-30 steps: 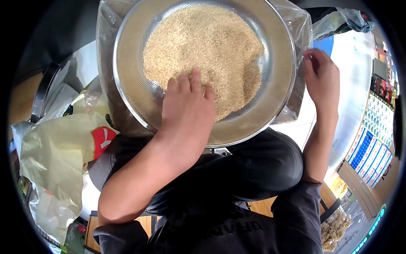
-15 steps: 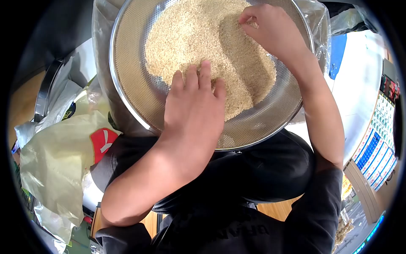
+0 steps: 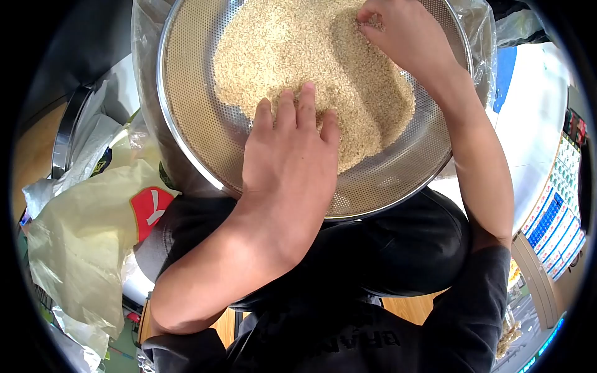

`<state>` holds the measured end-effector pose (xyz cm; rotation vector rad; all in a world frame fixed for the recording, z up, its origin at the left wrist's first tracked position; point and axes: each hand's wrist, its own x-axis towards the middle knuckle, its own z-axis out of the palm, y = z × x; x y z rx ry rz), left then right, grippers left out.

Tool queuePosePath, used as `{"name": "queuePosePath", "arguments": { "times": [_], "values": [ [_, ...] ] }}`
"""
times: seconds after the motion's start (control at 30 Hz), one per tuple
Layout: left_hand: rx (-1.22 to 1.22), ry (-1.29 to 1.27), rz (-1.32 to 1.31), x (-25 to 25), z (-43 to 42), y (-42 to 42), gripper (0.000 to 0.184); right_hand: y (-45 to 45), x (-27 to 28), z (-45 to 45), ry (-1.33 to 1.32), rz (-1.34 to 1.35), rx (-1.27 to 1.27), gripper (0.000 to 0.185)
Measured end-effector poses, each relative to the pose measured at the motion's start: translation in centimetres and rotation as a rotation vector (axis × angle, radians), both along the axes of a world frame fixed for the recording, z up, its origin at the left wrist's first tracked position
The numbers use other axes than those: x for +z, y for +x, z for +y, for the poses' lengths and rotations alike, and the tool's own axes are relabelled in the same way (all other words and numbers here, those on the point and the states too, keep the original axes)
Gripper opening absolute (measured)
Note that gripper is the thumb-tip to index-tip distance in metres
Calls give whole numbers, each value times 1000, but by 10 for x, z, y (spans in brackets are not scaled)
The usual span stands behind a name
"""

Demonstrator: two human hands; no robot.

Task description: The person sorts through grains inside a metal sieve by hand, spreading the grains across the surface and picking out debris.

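Observation:
A wide perforated metal sieve rests over my lap, with a broad heap of pale tan grain, like brown rice, spread inside it. My left hand lies palm down at the near side of the heap, fingers spread with their tips in the grain. Above the far right part of the heap is my right hand, its thumb and fingers drawn together in a pinch. Whatever sits between those fingertips is too small to make out.
Clear plastic sheeting surrounds the sieve's far sides. A yellowish plastic bag with a red patch stands at left. To the right are a white surface and a printed sheet in blue and green.
The view has shifted slightly, so the sieve and both hands appear a little displaced. My left hand stays spread on the grain, and my right hand stays pinched above it.

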<state>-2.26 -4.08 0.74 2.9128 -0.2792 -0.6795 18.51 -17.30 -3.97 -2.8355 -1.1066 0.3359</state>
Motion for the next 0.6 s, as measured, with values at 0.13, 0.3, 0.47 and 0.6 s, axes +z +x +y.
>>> {"name": "queuePosePath", "arguments": {
  "times": [0.13, 0.3, 0.47, 0.6],
  "values": [
    [-2, 3, 0, -1, 0, -1, 54, -1, 0, 1, -4, 20, -9, 16],
    [-41, 26, 149, 7, 1, 7, 61, -5, 6, 2, 71, 0, 26, 16],
    [19, -28, -18, -1, 1, 0, 54, 1, -4, 0, 59, 50, 23, 16],
    [28, -30, -16, 0, 1, -1, 55, -2, 0, 2, 67, 58, 9, 17]
  ]
}}
